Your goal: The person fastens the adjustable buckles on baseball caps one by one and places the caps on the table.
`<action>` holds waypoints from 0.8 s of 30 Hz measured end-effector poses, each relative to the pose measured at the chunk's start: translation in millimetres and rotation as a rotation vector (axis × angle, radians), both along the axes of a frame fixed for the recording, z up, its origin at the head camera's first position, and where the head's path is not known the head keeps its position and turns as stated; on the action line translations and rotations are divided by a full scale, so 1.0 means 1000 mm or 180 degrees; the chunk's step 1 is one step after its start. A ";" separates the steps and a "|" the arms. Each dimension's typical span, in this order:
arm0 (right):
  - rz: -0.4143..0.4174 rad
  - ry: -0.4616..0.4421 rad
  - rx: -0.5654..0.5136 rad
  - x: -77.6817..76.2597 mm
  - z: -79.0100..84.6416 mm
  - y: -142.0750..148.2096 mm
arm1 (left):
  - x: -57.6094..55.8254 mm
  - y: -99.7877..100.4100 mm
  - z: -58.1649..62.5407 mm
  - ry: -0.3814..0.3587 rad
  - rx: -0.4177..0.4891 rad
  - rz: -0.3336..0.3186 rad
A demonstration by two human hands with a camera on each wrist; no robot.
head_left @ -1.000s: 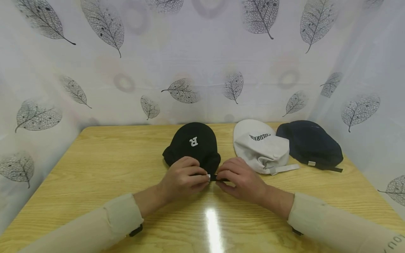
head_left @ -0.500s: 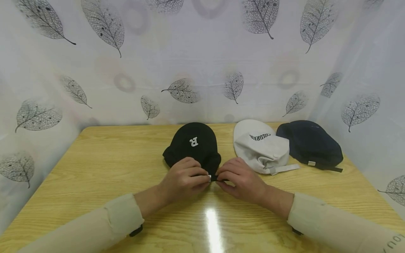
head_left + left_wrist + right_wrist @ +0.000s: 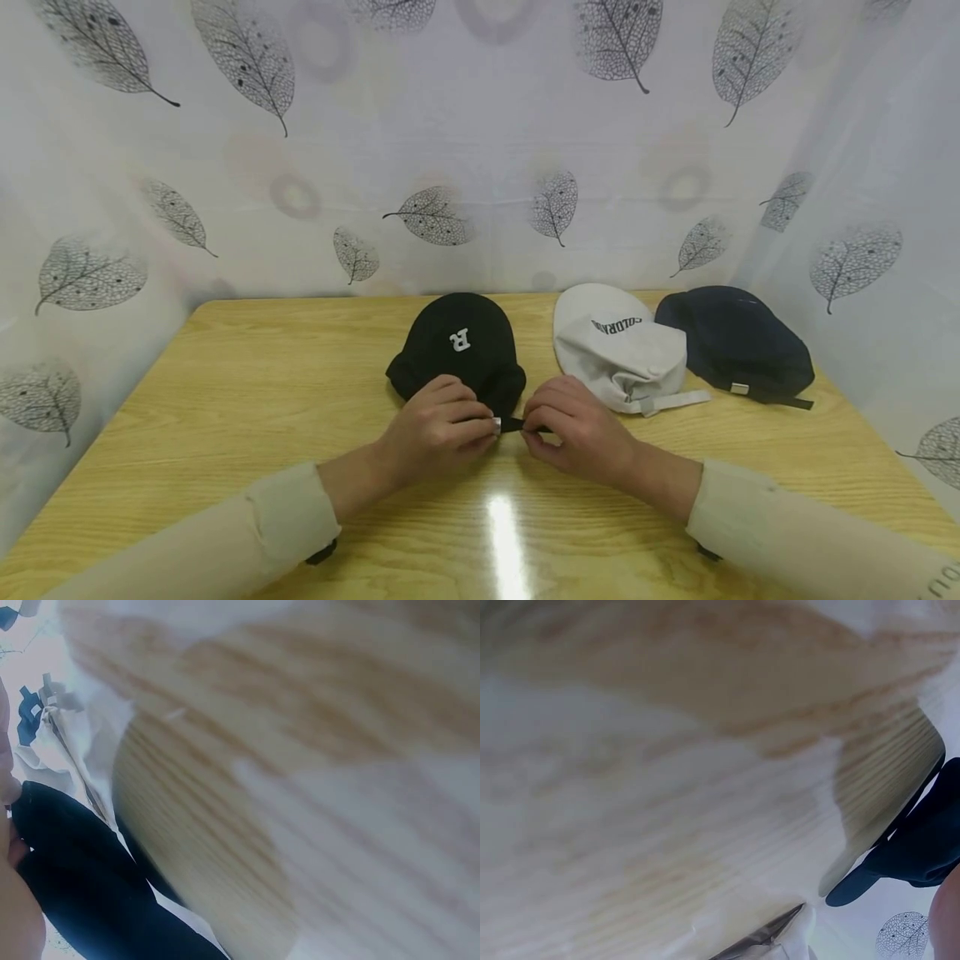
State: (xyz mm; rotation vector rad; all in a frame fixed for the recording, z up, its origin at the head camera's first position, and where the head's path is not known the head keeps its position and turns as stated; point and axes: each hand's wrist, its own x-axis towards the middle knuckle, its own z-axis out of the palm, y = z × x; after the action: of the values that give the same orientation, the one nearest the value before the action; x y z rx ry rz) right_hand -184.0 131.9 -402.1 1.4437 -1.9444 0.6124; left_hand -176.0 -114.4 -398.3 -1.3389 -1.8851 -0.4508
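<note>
A black baseball cap with a white letter R lies in the middle of the table, its back strap toward me. My left hand pinches the strap by its silver buckle. To the right of the buckle, my right hand pinches the free end of the black strap between thumb and fingers, and a short stretch of strap shows between the hands. In the left wrist view, the black cap fills the lower left beside the fingers. The right wrist view catches part of the black cap at its right edge.
A white cap lettered COLORADO lies to the right, its strap pointing right. Beyond it rests a navy cap with a small metal buckle. The wooden table ends at a leaf-patterned curtain behind and at both sides.
My right hand has shifted slightly right with the strap end, so more strap shows between the hands. The cap has slid slightly toward me; the left hand has barely moved.
</note>
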 end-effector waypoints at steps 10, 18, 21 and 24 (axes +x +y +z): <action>0.0058 -0.0148 0.0020 0.000 -0.001 -0.001 | 0.002 0.000 0.000 -0.0082 -0.0040 0.0019; 0.0109 -0.0188 0.0011 0.000 -0.003 -0.003 | 0.002 0.000 0.000 -0.0085 -0.0064 0.0007; 0.0138 -0.0187 0.0008 0.000 -0.003 -0.003 | 0.002 0.001 0.000 -0.0064 -0.0057 -0.0003; 0.0142 -0.0224 0.0026 0.000 -0.004 -0.003 | 0.002 0.001 0.000 -0.0038 -0.0037 -0.0016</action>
State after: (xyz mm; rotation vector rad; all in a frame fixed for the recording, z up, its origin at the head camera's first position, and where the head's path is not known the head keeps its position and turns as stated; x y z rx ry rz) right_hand -183.8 129.1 -406.2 1.4926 -1.9751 0.6846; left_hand -173.8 -112.9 -398.0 -1.3515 -1.8972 -0.4517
